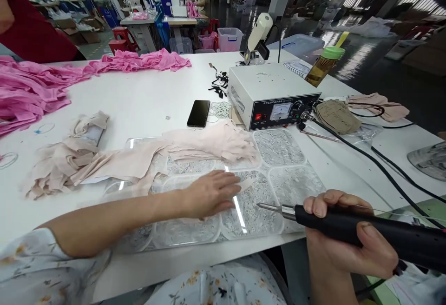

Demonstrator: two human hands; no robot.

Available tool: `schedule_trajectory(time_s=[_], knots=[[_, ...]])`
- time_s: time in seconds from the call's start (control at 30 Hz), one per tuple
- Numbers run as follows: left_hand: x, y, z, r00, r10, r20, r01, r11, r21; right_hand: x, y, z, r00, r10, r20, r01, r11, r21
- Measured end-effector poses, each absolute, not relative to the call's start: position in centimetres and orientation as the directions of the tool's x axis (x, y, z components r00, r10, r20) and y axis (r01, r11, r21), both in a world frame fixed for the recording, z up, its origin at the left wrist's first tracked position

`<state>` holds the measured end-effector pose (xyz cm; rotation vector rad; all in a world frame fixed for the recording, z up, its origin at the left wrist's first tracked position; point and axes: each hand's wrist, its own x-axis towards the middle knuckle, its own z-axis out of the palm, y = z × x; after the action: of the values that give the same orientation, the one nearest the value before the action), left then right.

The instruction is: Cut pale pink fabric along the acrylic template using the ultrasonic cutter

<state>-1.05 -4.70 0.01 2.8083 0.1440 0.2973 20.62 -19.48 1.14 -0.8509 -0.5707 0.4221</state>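
Note:
My left hand (211, 193) lies flat, fingers stretched out, on the clear, patterned plastic mat (251, 212). A small pale beige piece of fabric (246, 184) shows just beyond its fingertips; whatever is under the palm is hidden. In my right hand (348, 230) is a black hand tool (334, 221) with a pointed metal tip. The tip points left, just above or on the mat, a little right of my left hand. Layered beige fabric pieces (216, 142) lie on the mat beyond my left hand, and a crumpled beige heap (66, 161) sits further left.
A white control box (272, 91) with a dial stands behind the mat; a black cable (369, 165) runs rightward from it. Nearby are a phone (198, 113), a drink bottle (324, 65) and a glass jar (430, 161). Pink fabric (31, 86) covers the far left. People are beyond.

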Motion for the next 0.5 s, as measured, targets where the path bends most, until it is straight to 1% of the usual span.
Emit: schedule_trajectory(time_s=[0.07, 0.13, 0.23, 0.27, 0.3, 0.33, 0.37, 0.43, 0.47, 0.5], knots=[[-0.7, -6.2, -1.0, 0.985, 0.122, 0.124, 0.085, -0.959, 0.270, 20.9, -19.7, 1.1, 0.772, 0.566, 0.290, -0.147, 0.602, -0.785], [-0.5, -7.2, -1.6, 0.991, 0.084, 0.100, 0.055, -0.964, 0.262, 21.3, -20.0, 1.0, 0.775, 0.565, 0.284, -0.162, 0.611, -0.775], [-1.0, -8.0, -1.3, 0.988, -0.116, 0.098, -0.138, -0.955, 0.263, 22.0, -20.4, 1.1, 0.781, 0.550, 0.296, -0.160, 0.634, -0.757], [-1.4, -8.3, -1.0, 0.980, -0.165, 0.112, -0.189, -0.947, 0.259, 22.0, -20.4, 1.1, 0.784, 0.544, 0.300, -0.157, 0.641, -0.751], [-1.9, -8.6, -0.7, 0.977, -0.168, 0.134, -0.198, -0.947, 0.252, 22.1, -20.5, 1.0, 0.785, 0.541, 0.303, -0.157, 0.646, -0.747], [-2.5, -9.0, -0.3, 0.980, -0.117, 0.161, -0.154, -0.958, 0.243, 22.0, -20.4, 0.9, 0.784, 0.540, 0.306, -0.159, 0.652, -0.742], [-3.2, -9.3, 0.0, 0.982, -0.021, 0.185, -0.065, -0.970, 0.235, 21.9, -20.3, 0.9, 0.782, 0.543, 0.307, -0.169, 0.658, -0.734], [-4.6, -10.0, 0.2, 0.949, 0.243, 0.202, 0.199, -0.956, 0.214, 21.5, -20.0, 0.6, 0.774, 0.556, 0.305, -0.203, 0.673, -0.711], [-5.3, -10.3, 0.1, 0.918, 0.343, 0.198, 0.305, -0.932, 0.196, 21.3, -19.7, 0.5, 0.764, 0.568, 0.305, -0.222, 0.676, -0.702], [-5.8, -10.4, -0.1, 0.894, 0.410, 0.183, 0.381, -0.908, 0.174, 21.1, -19.5, 0.4, 0.753, 0.581, 0.307, -0.238, 0.677, -0.696]])
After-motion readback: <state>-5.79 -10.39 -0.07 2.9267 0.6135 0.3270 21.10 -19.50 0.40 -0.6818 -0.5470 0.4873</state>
